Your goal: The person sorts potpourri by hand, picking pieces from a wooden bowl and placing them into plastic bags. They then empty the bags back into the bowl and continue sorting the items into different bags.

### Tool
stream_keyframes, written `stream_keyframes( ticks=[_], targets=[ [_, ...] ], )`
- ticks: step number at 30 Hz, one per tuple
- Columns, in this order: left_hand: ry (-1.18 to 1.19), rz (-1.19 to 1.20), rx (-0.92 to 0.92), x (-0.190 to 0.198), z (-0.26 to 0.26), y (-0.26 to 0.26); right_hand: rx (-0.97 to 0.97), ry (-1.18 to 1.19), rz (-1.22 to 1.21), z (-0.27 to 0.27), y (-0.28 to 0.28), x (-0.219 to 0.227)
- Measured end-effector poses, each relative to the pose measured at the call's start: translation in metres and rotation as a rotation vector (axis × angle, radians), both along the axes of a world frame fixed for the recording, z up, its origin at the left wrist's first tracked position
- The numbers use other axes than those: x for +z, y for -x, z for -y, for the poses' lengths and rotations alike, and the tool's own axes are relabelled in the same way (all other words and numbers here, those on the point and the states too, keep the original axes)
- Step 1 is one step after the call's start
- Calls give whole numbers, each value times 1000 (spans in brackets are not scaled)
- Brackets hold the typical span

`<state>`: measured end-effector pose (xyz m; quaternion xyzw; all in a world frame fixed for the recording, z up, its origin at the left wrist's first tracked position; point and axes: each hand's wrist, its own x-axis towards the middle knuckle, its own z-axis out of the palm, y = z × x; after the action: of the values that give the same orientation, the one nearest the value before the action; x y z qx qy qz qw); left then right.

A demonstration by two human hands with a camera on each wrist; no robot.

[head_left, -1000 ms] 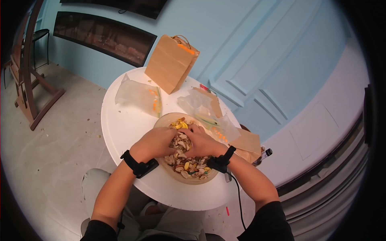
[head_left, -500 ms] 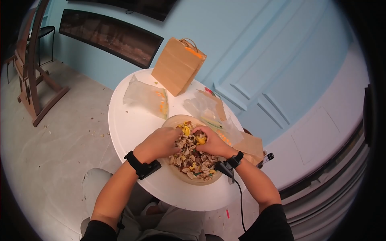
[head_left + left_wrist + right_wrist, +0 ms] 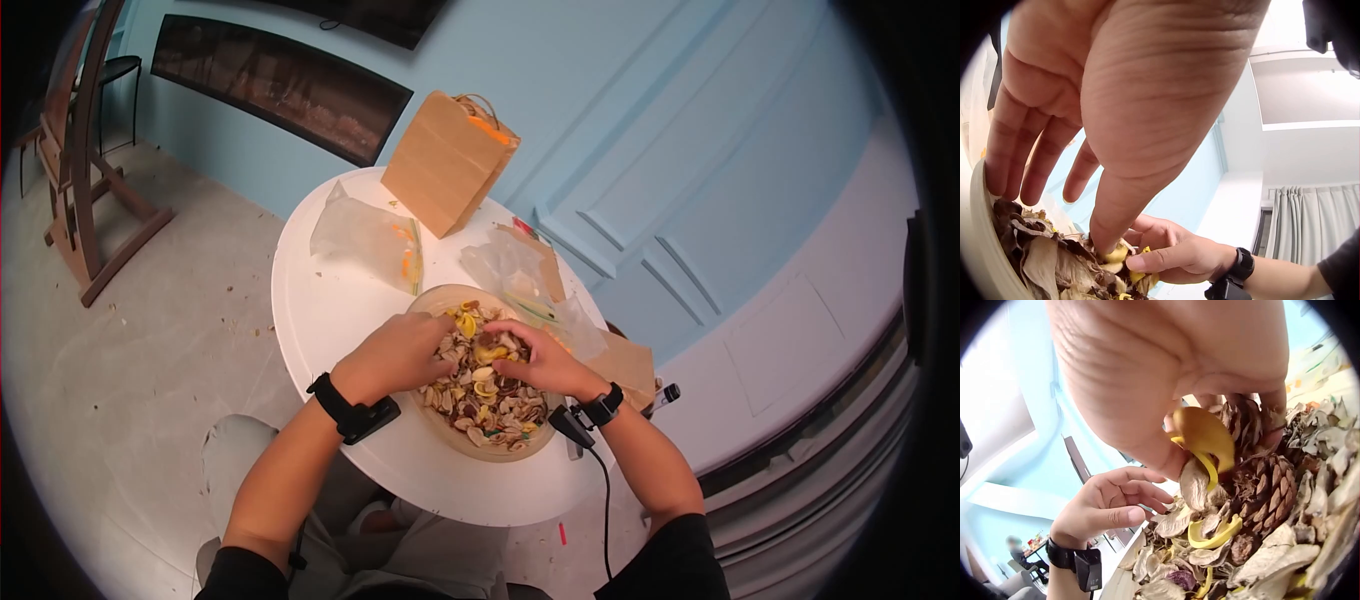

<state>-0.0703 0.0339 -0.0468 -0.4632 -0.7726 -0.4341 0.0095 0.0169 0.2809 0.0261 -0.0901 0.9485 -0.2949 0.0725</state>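
A round bowl holds dried petals, yellow curled pieces and pine cones. My left hand reaches in over its left side; in the left wrist view that hand has its fingers extended downward, tips at the petals. From the right, my right hand curves its fingers and thumb around a cone and yellow pieces. The right wrist view has this hand around an upper pine cone and a yellow piece, above another cone.
On the round white table a brown paper bag stands at the back. A plastic bag lies at the left, another plastic bag and brown paper at the right. A cable hangs from the right wrist.
Both hands have moved apart from their closer position over the bowl, the right one outward to the right. Yellow pieces and a cone now show between them. The whole view has shifted slightly.
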Motion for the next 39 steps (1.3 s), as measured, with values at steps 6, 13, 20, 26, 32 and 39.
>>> stream_keyframes(
  ticks=[6, 13, 20, 26, 32, 39],
  targets=[
    [3, -7, -17, -3, -3, 3, -120, -52, 192, -6, 10, 12],
    [-22, -1, -7, -4, -6, 2, 46, -247, 204, -21, 36, -8],
    [-21, -3, -17, -3, -3, 2, 96, -279, 265, -24, 46, -9],
    [4, -21, -13, -5, -5, 3, 76, -199, 268, -38, 51, -19],
    [39, -7, -15, -2, -3, 3, 58, -263, 170, -42, 51, -35],
    [39, -6, -14, -3, -4, 3, 52, -237, -27, -38, 48, -45]
  ],
)
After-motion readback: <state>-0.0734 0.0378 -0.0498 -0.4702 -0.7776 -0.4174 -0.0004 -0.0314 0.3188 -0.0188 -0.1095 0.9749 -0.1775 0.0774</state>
